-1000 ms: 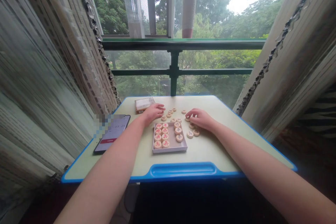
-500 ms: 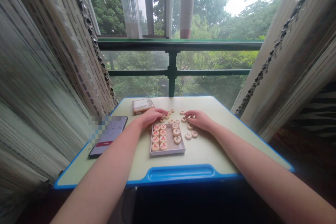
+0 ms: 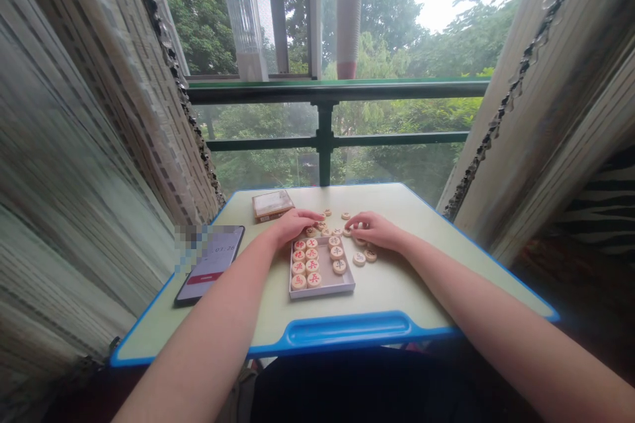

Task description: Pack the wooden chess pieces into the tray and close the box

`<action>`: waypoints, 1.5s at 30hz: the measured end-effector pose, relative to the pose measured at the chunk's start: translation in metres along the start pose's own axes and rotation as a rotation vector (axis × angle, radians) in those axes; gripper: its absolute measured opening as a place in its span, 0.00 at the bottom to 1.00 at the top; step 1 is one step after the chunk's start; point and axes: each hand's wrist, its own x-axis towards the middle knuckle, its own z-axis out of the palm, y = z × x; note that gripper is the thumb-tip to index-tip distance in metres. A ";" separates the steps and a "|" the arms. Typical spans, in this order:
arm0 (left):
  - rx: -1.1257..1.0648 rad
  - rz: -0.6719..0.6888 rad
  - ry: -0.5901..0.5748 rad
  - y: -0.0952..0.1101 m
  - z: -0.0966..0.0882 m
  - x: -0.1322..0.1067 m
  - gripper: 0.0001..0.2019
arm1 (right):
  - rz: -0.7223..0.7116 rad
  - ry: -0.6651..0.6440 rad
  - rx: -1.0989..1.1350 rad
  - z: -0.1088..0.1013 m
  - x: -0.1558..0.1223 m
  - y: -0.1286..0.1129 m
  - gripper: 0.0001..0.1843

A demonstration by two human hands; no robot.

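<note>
Round wooden Chinese chess pieces lie in a shallow open box (image 3: 322, 290) and loose behind and right of it. Red-marked pieces (image 3: 312, 266) fill two columns on the box's left; three dark-marked pieces (image 3: 337, 252) line its right side. My left hand (image 3: 292, 225) reaches over the loose pieces (image 3: 323, 232) behind the box, fingers stretched out. My right hand (image 3: 376, 229) is open with bent fingers, its fingertips at a loose piece (image 3: 348, 232); whether they touch it is unclear. Beside the box's right wall lie two more loose pieces (image 3: 359, 258).
A box lid (image 3: 272, 203) lies at the back left of the blue-edged table (image 3: 426, 304). A phone (image 3: 211, 268) rests on the left side. Curtains (image 3: 163, 92) hang on both sides, and a green railing (image 3: 325, 139) stands beyond the table.
The view has shifted slightly. My left fingers have moved a little farther over the loose pieces. My right hand stays by the same pieces, its fingertips slightly lower. The boxed pieces look unchanged.
</note>
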 end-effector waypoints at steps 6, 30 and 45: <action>0.237 0.055 -0.069 -0.003 -0.001 -0.002 0.12 | 0.000 0.056 -0.041 0.004 0.003 0.002 0.14; 0.372 0.107 -0.013 -0.011 0.000 0.005 0.15 | -0.011 0.057 -0.042 0.005 0.002 0.003 0.11; 0.444 -0.004 -0.011 0.002 0.006 -0.005 0.14 | 0.020 0.046 -0.020 0.004 0.001 -0.001 0.12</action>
